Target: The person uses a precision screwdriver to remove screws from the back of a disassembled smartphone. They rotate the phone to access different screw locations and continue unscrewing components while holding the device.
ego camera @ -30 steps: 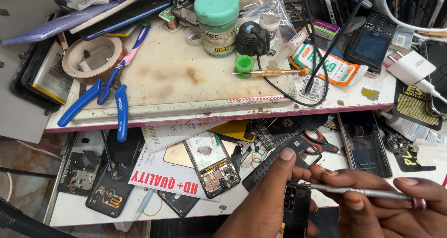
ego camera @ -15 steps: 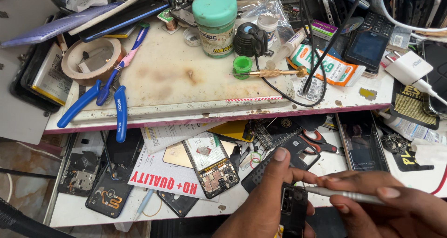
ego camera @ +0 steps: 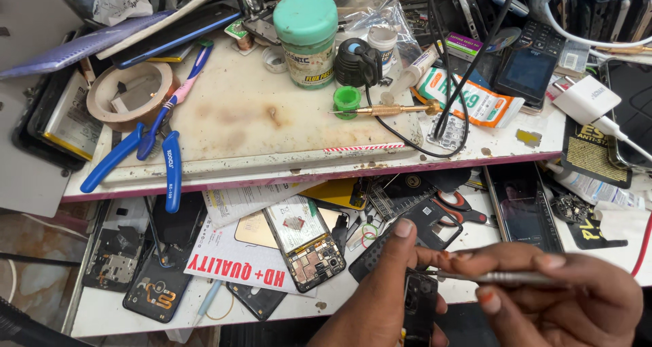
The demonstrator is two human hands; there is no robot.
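Head view: left hand [ego camera: 380,299] grips a dark phone part [ego camera: 419,306]; right hand [ego camera: 564,296] pinches a metal tool [ego camera: 506,277]. White-and-red printed card [ego camera: 238,265] lies left; green-lidded jar [ego camera: 307,38] above.

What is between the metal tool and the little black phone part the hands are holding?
Nothing visible. The right hand holds the thin metal tool, whose tip reaches straight to the black phone part gripped in the left hand.
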